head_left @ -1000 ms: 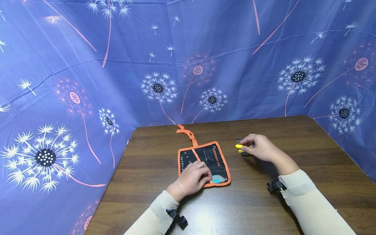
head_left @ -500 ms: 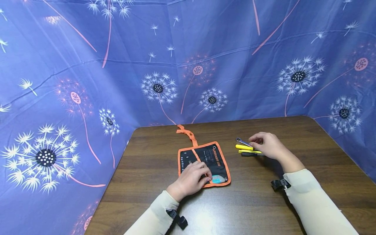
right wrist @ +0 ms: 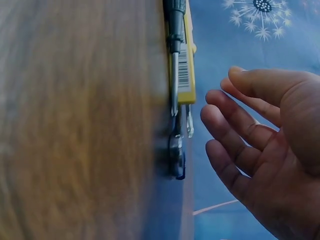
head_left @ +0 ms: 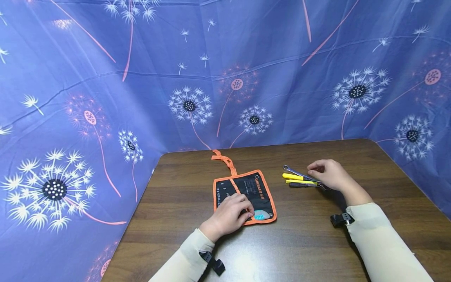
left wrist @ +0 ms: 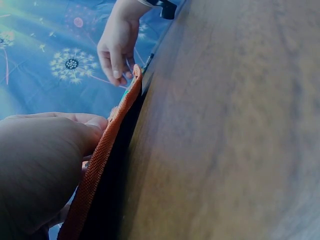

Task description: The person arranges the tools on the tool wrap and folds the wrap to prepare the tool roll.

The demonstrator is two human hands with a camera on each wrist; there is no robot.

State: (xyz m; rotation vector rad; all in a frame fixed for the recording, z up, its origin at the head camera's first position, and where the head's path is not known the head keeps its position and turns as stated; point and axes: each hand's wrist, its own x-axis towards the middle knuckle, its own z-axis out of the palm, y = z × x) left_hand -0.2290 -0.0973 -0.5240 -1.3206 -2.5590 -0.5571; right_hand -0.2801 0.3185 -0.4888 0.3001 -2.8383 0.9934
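Note:
A black tool pouch point(head_left: 246, 186) with orange edging lies flat on the table. My left hand point(head_left: 229, 211) rests on its near part, fingers bent, thumb and fingertips beside a grey and teal piece point(head_left: 262, 214) in the near right corner. In the left wrist view, the thumb meets the pouch's orange edge point(left wrist: 100, 155). To the right lie a metal wrench point(head_left: 296, 171), a yellow-handled tool point(head_left: 292, 176) and a black-handled screwdriver point(head_left: 298, 185). My right hand point(head_left: 331, 174) hovers over their right ends, holding nothing. Its fingers are loosely bent in the right wrist view, apart from the barcoded yellow piece point(right wrist: 185, 75).
An orange tie strap point(head_left: 225, 159) trails from the pouch toward the back of the wooden table point(head_left: 282, 250). Behind the table hangs a blue cloth point(head_left: 299, 98) with a dandelion print. Black straps point(head_left: 340, 220) sit round both wrists.
My right hand has let go of the tools and drawn back to the right, uncovering more of the wrench and screwdriver. The left hand and pouch have stayed put.

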